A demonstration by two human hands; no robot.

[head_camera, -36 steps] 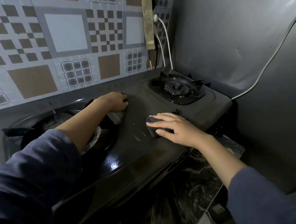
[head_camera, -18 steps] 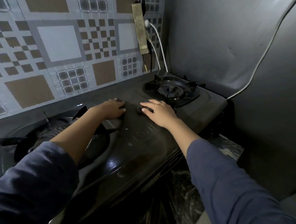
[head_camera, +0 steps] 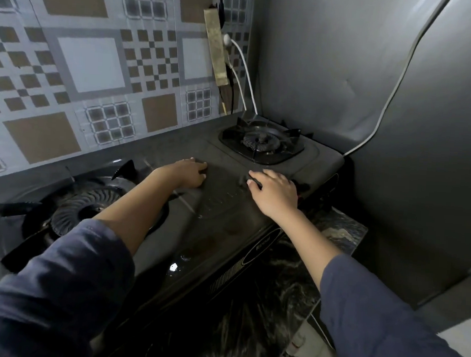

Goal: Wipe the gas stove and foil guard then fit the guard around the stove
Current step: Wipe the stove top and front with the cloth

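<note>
A black two-burner gas stove fills the middle of the view, with its left burner near me and its right burner farther back. My left hand rests flat on the stove top between the burners and holds nothing. Just to its right, my right hand presses a dark cloth onto the stove top. Only a dark edge of the cloth shows under the fingertips. A grey foil guard stands behind and to the right of the stove.
A patterned checkered wall runs behind the stove. On it hangs a power strip with a white cable plugged in, and another white cable crosses the grey guard. The stove stands on a dark marbled counter.
My right hand slid the cloth from near the stove's front edge toward the back, then a little to the right. My left hand stayed in place on the stove top.
</note>
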